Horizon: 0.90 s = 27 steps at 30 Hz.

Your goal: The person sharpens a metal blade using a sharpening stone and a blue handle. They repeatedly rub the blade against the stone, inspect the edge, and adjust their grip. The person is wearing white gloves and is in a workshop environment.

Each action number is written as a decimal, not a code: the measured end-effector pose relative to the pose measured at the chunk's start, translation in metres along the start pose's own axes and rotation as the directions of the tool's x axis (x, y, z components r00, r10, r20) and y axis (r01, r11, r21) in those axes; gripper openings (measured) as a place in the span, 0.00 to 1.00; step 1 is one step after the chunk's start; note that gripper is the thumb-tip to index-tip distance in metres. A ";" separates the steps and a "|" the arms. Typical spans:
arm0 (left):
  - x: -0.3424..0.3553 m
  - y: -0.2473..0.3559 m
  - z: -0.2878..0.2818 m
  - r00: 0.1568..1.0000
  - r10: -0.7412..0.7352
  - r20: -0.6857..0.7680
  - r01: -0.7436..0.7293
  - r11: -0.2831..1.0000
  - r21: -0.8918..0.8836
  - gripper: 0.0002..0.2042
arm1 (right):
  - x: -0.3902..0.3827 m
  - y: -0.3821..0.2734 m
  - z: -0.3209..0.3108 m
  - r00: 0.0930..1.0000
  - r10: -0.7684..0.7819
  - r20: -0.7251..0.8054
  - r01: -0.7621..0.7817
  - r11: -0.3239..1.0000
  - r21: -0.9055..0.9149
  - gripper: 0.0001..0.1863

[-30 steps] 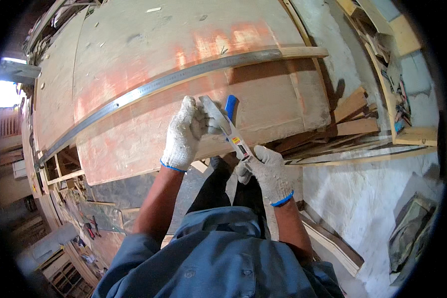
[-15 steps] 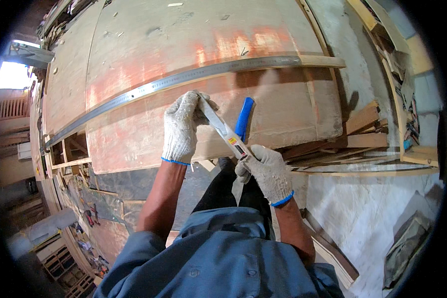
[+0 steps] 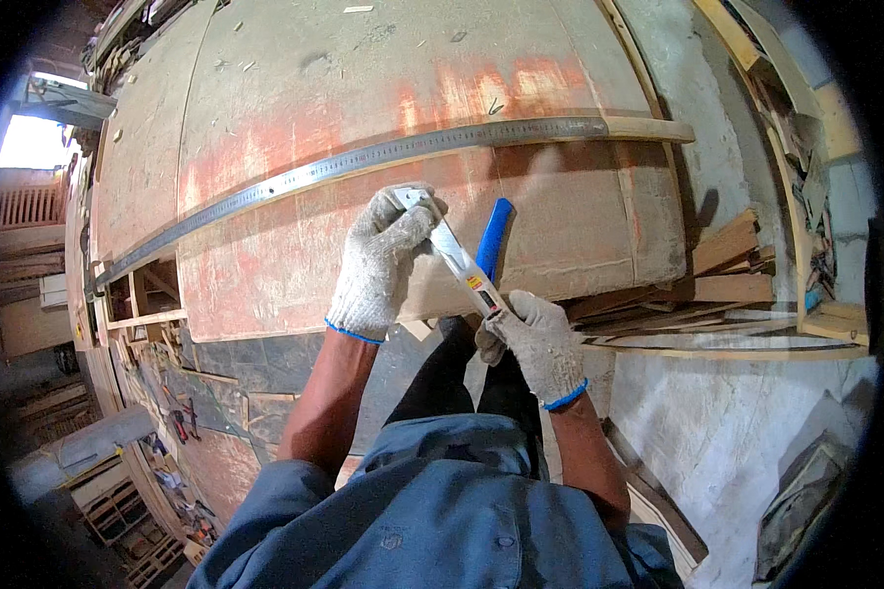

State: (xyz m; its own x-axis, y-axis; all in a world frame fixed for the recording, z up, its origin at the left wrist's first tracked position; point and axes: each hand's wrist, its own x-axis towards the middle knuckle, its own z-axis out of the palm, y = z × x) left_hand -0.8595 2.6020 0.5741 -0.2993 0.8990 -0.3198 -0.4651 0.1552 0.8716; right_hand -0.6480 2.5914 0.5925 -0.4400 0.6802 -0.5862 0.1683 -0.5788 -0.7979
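Both my hands wear off-white knitted gloves with blue cuffs. Between them I hold a flat, silvery saw blade [image 3: 451, 252], tilted, with a yellow, red and dark label near its middle. My left hand [image 3: 378, 257] pinches its upper end, where a pale tip with a small hole shows above the fingers. My right hand [image 3: 537, 344] is closed round the lower part, which its fingers hide. Just beyond the blade, a blue handle [image 3: 496, 234] lies on the worn wooden worktop [image 3: 295, 285].
A long steel ruler [image 3: 363, 159] lies across the worktop on a wooden strip [image 3: 648, 129]. Wood offcuts [image 3: 722, 245] are piled beside the right end. Tools and scraps [image 3: 182, 422] lie at lower left. A wooden frame [image 3: 776, 147] stands at far right.
My left hand has shifted slightly right and turned at the blade's upper end, so the tip with the hole now shows. The right hand has moved a little right and still grips.
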 end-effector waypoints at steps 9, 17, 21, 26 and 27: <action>0.004 0.004 0.000 0.999 0.032 0.035 -0.038 0.978 0.206 0.07 | 0.003 0.006 -0.004 1.000 -0.019 -0.004 0.019 0.999 0.029 0.08; 0.009 0.003 -0.002 1.000 0.007 -0.006 -0.005 0.951 0.311 0.06 | 0.004 0.007 -0.006 1.000 -0.004 -0.012 0.004 0.999 0.036 0.09; 0.009 0.010 -0.001 0.999 -0.041 -0.003 0.040 0.958 0.283 0.10 | 0.002 0.008 -0.006 1.000 0.000 0.002 0.000 0.996 0.094 0.10; 0.009 0.005 -0.009 0.999 0.003 0.041 -0.009 0.990 0.143 0.19 | 0.004 0.014 -0.010 1.000 -0.014 0.025 0.011 0.993 0.118 0.10; 0.009 0.007 -0.010 0.998 0.012 0.059 -0.021 0.986 0.163 0.19 | 0.004 0.013 -0.010 1.000 -0.011 0.023 0.008 0.994 0.112 0.10</action>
State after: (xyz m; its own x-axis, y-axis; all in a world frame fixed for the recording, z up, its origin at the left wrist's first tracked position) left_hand -0.8736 2.6073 0.5734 -0.2547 0.9234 -0.2871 -0.3167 0.2009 0.9270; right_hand -0.6389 2.5904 0.5783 -0.4623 0.6758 -0.5741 0.0653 -0.6198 -0.7821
